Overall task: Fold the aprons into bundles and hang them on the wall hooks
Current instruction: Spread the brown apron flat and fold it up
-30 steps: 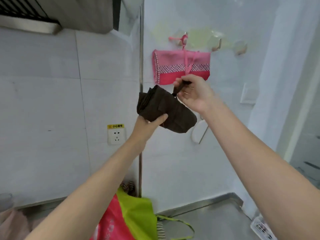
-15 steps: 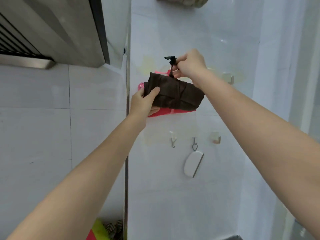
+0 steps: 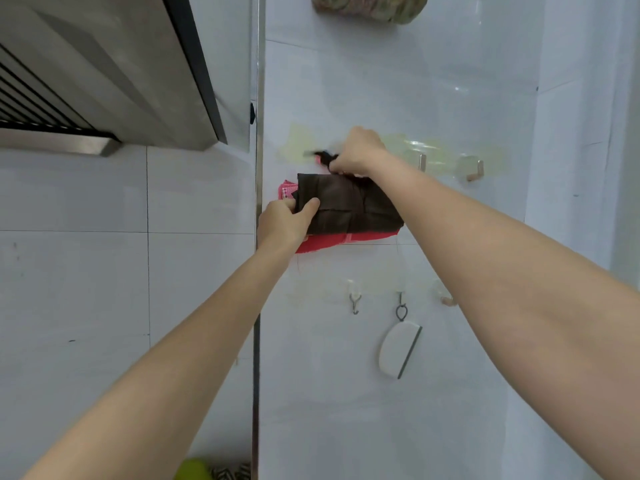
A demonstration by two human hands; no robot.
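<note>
Brown apron bundle (image 3: 349, 206) against white tiled wall (image 3: 450, 98), left hand (image 3: 285, 221) gripping it, right hand (image 3: 360, 152) pinching its strap.

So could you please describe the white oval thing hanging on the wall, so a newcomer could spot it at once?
Start at the metal strip running down the wall corner and look right, below the brown apron bundle the hands hold. In the lower row of hooks, the white oval board hangs from the middle hook by a dark loop. The bare hook to its left carries nothing.
</note>
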